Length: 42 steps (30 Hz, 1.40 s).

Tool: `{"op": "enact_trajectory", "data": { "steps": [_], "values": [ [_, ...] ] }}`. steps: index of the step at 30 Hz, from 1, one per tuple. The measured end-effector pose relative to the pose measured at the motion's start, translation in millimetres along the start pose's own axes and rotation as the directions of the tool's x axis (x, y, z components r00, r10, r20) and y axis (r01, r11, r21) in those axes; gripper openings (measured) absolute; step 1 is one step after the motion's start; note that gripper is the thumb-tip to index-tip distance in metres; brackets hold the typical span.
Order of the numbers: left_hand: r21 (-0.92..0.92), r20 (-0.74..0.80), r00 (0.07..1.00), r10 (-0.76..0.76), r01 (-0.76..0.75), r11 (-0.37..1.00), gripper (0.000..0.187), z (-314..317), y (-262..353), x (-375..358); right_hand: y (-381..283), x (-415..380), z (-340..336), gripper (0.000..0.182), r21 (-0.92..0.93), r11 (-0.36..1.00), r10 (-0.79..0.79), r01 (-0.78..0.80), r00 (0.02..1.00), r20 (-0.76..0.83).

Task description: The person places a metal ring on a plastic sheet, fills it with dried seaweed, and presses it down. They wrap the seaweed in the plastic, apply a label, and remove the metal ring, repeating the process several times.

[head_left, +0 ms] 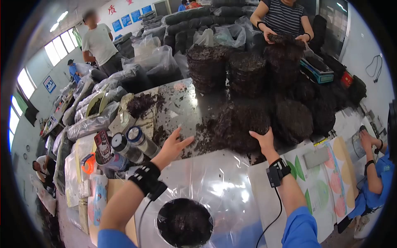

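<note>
I have both hands out over the tabletop (pixel 182 103), reaching toward the heap of dark dried seaweed rounds (pixel 248 124) piled in front of me. My right hand (pixel 262 138) is pressed against the near edge of one dark round, fingers curled onto its rim; the grip looks partly closed on that edge, though I cannot tell whether it truly has hold of the round or only touches it. My left hand (pixel 175 144) hovers with fingers spread wide, holding nothing, just above the loose dark crumbs scattered on the tabletop beside the heap.

Close to me lies a clear plastic bag (pixel 215 182), and one dark round (pixel 185 221) already sits at its near end, directly below my view. Two lidded jars (pixel 132 142) stand near my left wrist, and printed packaging sheets (pixel 326 182) lie to my right.

My judgement is that the step in hand is pulling the next round off the heap. The next move would call for the left hand to come in under the far side so the brittle round lifts flat and does not shed more crumbs.

Across the tabletop a person in a striped shirt (pixel 283 16) handles another stack (pixel 285 53), and a blue-sleeved co-worker's arm (pixel 374 173) works at my right.
</note>
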<state>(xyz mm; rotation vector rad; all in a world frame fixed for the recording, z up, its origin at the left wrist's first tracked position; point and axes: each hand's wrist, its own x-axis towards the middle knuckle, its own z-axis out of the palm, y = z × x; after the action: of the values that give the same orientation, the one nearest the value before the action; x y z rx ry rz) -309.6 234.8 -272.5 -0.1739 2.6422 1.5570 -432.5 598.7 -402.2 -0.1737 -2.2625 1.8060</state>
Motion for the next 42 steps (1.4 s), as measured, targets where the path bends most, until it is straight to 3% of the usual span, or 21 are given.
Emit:
{"op": "enact_trajectory", "data": {
  "steps": [1, 2, 5, 7, 9, 11, 15, 17, 18, 20, 22, 24, 26, 29, 31, 33, 34, 35, 36, 40, 42],
  "values": [
    [-0.231, -0.017, 0.997, -0.076, 0.070, 0.970, 0.097, 9, -1, 16, 2, -1, 4, 0.088, 0.281, 0.960, -0.003, -0.015, 0.998, 0.063],
    [-0.229, -0.027, 0.997, -0.071, 0.062, 0.971, 0.097, 16, -8, 31, 5, -1, 4, 0.084, 0.428, 0.898, 0.031, -0.098, 0.987, 0.160],
    [-0.269, -0.026, 1.000, -0.015, 0.007, 0.963, 0.100, 43, -45, 83, 3, 2, 6, 0.081, 0.513, 0.833, 0.096, -0.206, 0.968, 0.232],
    [-0.173, -0.159, 0.984, -0.073, 0.045, 0.984, 0.102, 71, -65, 108, -1, 0, 8, 0.083, 0.503, 0.842, 0.091, -0.198, 0.969, 0.230],
    [-0.092, -0.230, 0.970, -0.076, 0.056, 0.994, 0.099, 96, -65, 119, -8, -5, 10, 0.087, 0.275, 0.954, 0.079, -0.118, 0.986, 0.147],
    [-0.286, -0.223, 0.970, 0.099, -0.162, 0.945, 0.097, 122, -56, 123, -9, -4, 16, 0.092, 0.216, 0.967, 0.107, -0.137, 0.983, 0.147],
    [-0.467, -0.222, 0.969, 0.106, -0.202, 0.861, 0.090, 144, -35, 125, -19, -9, 28, 0.088, 0.239, 0.960, 0.100, -0.148, 0.974, 0.202],
    [-0.525, -0.201, 0.975, 0.100, -0.193, 0.829, 0.085, 137, -24, 124, -21, -5, 33, 0.076, 0.512, 0.826, 0.154, -0.236, 0.968, 0.198],
    [-0.524, -0.177, 0.978, 0.110, -0.189, 0.830, 0.082, 130, -13, 120, -30, -4, 33, 0.076, 0.510, 0.828, 0.150, -0.233, 0.969, 0.198],
    [-0.558, -0.195, 0.971, 0.142, -0.229, 0.798, 0.077, 114, 14, 110, -63, 1, 32, 0.066, 0.549, 0.836, -0.086, -0.021, 0.982, 0.168],
    [-0.548, -0.256, 0.936, 0.241, -0.346, 0.761, 0.074, 87, 49, 105, -113, 4, 25, 0.064, 0.579, 0.815, -0.104, -0.009, 0.981, 0.162],
    [-0.588, -0.259, 0.918, 0.299, -0.396, 0.705, 0.062, 51, 99, 84, -172, 0, 18, 0.063, 0.649, 0.759, -0.204, 0.054, 0.966, 0.158],
    [-0.469, -0.316, 0.866, 0.387, -0.497, 0.730, 0.058, 14, 144, 52, -232, -21, 7, 0.060, 0.672, 0.736, -0.250, 0.076, 0.954, 0.166],
    [-0.401, -0.395, 0.840, 0.371, -0.521, 0.753, 0.056, -24, 191, -29, -287, -73, -5, 0.057, 0.760, 0.650, -0.268, -0.010, 0.933, 0.241],
    [-0.370, -0.405, 0.868, 0.286, -0.442, 0.817, 0.053, -35, 199, -98, -301, -123, -17, 0.056, 0.744, 0.652, -0.211, -0.146, 0.908, 0.362],
    [-0.231, -0.467, 0.813, 0.347, -0.491, 0.840, 0.050, -33, 175, -157, -295, -170, -21, 0.054, 0.717, 0.643, -0.177, -0.269, 0.858, 0.481],
    [-0.269, -0.467, 0.840, 0.277, -0.433, 0.860, 0.050, -28, 155, -185, -285, -196, -22, 0.054, 0.704, 0.648, -0.178, -0.290, 0.841, 0.510],
    [-0.223, -0.516, 0.828, 0.217, -0.375, 0.900, 0.051, -19, 131, -210, -270, -224, -20, 0.053, 0.676, 0.680, -0.124, -0.286, 0.863, 0.490],
    [0.025, -0.573, 0.776, 0.262, -0.304, 0.952, 0.049, -9, 106, -234, -246, -247, -16, 0.053, 0.627, 0.730, -0.083, -0.272, 0.875, 0.477],
    [0.156, -0.630, 0.748, 0.210, -0.143, 0.977, 0.034, 38, 15, -289, -173, -320, -9, 0.058, 0.355, 0.928, -0.070, -0.115, 0.881, 0.468],
    [-0.256, -0.565, 0.822, -0.072, -0.091, 0.962, 0.036, 48, -7, -303, -156, -331, -8, 0.060, 0.293, 0.956, -0.124, -0.004, 0.900, 0.418]
  ]
}}
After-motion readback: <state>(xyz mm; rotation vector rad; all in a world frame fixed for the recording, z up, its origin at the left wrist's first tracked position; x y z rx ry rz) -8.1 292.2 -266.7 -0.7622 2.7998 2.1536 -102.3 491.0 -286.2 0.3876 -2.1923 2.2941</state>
